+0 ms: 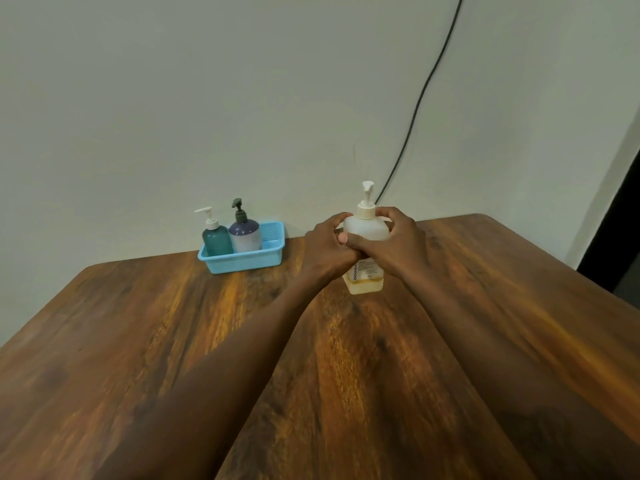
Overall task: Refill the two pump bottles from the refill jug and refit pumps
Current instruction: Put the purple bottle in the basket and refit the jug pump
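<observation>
Beyond and left of my left hand (329,247), 2 pump bottles, teal (216,240) and purple (245,235), stand in a blue basket (242,263) with their pumps on. My left hand and my right hand (398,244) are both curled round the upright frosted refill jug (365,228). I judge this an early step. Next comes twisting off the jug's pump while steadying its body.

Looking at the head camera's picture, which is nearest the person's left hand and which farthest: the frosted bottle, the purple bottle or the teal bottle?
1. Frosted bottle: gripped by the left hand, and by the right hand on its other side.
2. Purple bottle: off to the left, standing in the blue basket.
3. Teal bottle: leftmost in the same basket, beside the purple one.
</observation>
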A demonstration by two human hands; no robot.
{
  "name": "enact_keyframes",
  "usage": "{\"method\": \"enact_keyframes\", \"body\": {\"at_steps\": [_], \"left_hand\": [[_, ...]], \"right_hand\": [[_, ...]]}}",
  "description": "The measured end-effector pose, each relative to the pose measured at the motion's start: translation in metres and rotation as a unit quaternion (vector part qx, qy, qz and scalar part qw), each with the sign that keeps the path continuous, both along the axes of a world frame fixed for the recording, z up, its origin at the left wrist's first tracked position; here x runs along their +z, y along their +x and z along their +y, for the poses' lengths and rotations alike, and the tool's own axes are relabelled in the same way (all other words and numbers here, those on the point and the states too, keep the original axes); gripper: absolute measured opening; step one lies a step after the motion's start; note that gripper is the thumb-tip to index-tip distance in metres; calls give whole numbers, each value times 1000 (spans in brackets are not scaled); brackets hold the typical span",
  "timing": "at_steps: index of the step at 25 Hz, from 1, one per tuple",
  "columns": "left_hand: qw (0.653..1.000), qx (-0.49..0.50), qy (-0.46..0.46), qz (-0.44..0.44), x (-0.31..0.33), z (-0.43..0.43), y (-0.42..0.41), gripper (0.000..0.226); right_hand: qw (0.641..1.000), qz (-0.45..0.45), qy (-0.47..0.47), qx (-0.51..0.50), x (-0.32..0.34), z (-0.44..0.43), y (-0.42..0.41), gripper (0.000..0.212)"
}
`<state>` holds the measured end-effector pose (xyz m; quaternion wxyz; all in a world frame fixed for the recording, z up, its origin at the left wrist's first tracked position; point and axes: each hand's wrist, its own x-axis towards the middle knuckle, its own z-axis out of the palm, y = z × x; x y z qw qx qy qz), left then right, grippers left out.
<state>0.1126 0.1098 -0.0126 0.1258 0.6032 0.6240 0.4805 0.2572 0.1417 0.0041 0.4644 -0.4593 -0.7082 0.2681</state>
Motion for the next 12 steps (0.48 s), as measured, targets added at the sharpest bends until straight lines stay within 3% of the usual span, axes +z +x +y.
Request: {"method": "enact_keyframes", "body": {"at_steps": [8,12], "left_hand": [[999,-18,-32,-28,11,114,32,94],[999,1,-24,-25,3,176,38,77]], "right_hand": [[997,-5,16,-80,3,116,32,97],[996,-11,23,-84,-4,172,41,80]]}}
